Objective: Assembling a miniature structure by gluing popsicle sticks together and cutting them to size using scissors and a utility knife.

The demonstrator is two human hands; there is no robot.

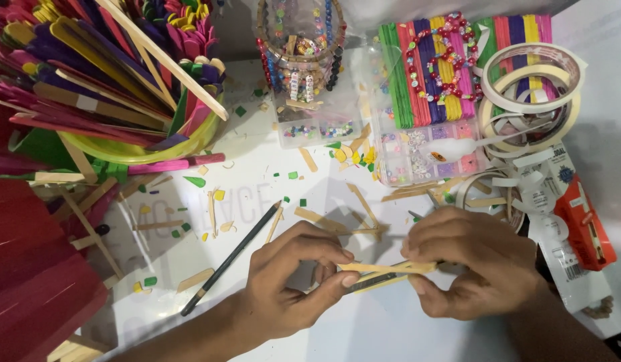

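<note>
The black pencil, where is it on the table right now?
The black pencil lies diagonally on the white table in the head view, just outside the left hand, with its tip pointing up toward the clear bead box.

Single head-worn view, looking steeply down from above onto the desk (391,335). Close in: both hands (384,268) fill the lower middle, forearms entering from the bottom edge. Facing away from the wearer, far side of the desk along the top edge. No second view to overlap.
</note>
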